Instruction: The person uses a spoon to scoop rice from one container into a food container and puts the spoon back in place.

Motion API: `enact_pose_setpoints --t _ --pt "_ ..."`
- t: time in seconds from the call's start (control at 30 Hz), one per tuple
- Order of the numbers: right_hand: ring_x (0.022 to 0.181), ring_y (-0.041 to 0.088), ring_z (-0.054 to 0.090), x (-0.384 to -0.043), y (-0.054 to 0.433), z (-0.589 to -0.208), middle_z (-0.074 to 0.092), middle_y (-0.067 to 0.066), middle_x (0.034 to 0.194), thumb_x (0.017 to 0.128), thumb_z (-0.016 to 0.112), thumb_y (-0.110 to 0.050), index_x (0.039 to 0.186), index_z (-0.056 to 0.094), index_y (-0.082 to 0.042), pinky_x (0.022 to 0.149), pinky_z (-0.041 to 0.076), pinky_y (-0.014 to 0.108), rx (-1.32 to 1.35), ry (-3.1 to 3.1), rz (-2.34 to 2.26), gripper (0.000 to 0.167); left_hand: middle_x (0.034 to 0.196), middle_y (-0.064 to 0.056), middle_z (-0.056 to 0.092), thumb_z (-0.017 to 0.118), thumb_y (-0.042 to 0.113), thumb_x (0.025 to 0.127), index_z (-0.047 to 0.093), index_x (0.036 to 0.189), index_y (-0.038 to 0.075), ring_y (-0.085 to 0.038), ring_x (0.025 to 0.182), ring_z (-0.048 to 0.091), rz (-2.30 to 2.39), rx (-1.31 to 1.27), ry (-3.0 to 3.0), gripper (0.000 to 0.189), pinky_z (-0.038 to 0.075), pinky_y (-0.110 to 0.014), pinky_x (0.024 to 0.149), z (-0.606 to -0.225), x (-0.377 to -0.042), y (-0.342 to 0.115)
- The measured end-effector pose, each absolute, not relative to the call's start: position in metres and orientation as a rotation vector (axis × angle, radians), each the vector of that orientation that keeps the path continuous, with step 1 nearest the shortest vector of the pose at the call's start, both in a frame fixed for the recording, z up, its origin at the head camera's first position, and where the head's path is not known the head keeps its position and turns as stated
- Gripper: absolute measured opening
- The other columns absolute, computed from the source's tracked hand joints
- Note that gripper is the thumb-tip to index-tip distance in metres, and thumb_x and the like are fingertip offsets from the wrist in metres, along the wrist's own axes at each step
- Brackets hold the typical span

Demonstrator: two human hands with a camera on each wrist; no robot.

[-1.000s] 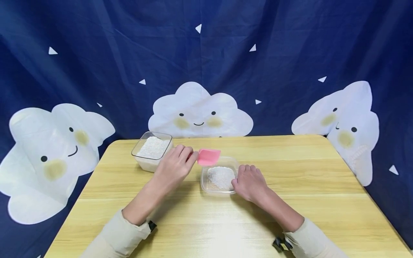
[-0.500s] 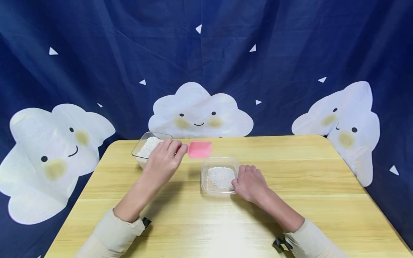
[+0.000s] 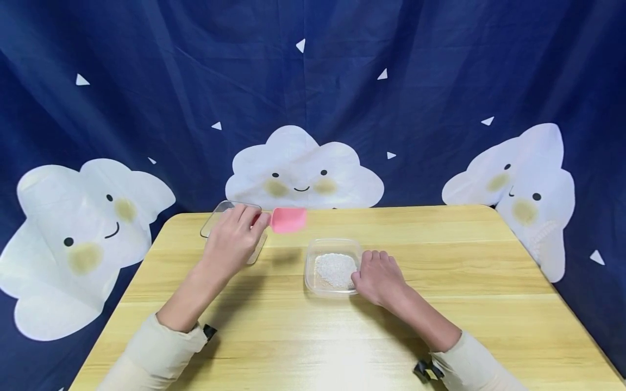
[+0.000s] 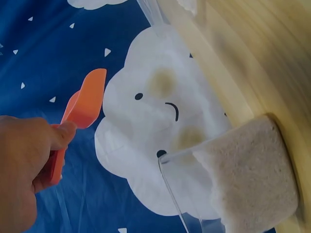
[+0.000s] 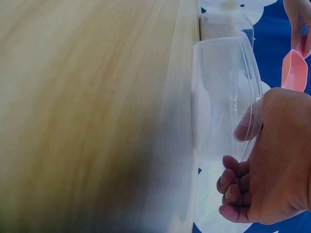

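My left hand (image 3: 232, 236) grips the handle of a pink scoop (image 3: 288, 220), raised above the table over the left container. The scoop's bowl points right; in the left wrist view the scoop (image 4: 87, 104) looks orange. Below it stands a deep clear container (image 4: 248, 179) well filled with white grains, partly hidden by the hand in the head view. My right hand (image 3: 379, 277) pinches the right rim of a shallow clear plastic box (image 3: 311, 286), thumb inside the wall, other fingers curled outside. A small heap of white grains (image 3: 336, 270) lies on the box's bottom.
Both containers stand on a light wooden table (image 3: 440, 326) with rounded far corners. Behind it hangs a dark blue curtain (image 3: 415, 98) with cloud and triangle prints. A black strap piece (image 3: 426, 371) shows at the right sleeve.
My left hand and the scoop have moved left and back, from beside the shallow box to over the deep container. My right hand and the box have stayed in place.
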State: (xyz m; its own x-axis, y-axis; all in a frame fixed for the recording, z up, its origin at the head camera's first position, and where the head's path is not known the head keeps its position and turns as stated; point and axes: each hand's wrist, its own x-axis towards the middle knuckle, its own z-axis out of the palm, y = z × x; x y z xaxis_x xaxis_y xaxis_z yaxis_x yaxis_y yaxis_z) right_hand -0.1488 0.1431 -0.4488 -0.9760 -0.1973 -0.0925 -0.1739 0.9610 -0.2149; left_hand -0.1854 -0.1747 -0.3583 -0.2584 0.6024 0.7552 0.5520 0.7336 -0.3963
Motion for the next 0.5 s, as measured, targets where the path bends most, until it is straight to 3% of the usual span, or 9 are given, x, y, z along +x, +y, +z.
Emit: enact_pose_setpoints --t 0.5 --pt "0.1 0.037 0.055 -0.149 0.143 -0.449 0.058 0.018 0.099 0.096 0.045 -0.028 0.102 0.054 0.003 0.094 0.046 0.051 -0.291 3.004 -0.31 0.033 0.088 -0.019 0.063 0.055 0.003 0.1 0.068 0.096 -0.002 -0.037 0.076 0.055 0.055 -0.791 -1.981 0.015 0.041 -0.041 0.057 -0.353 -0.195 -0.207"
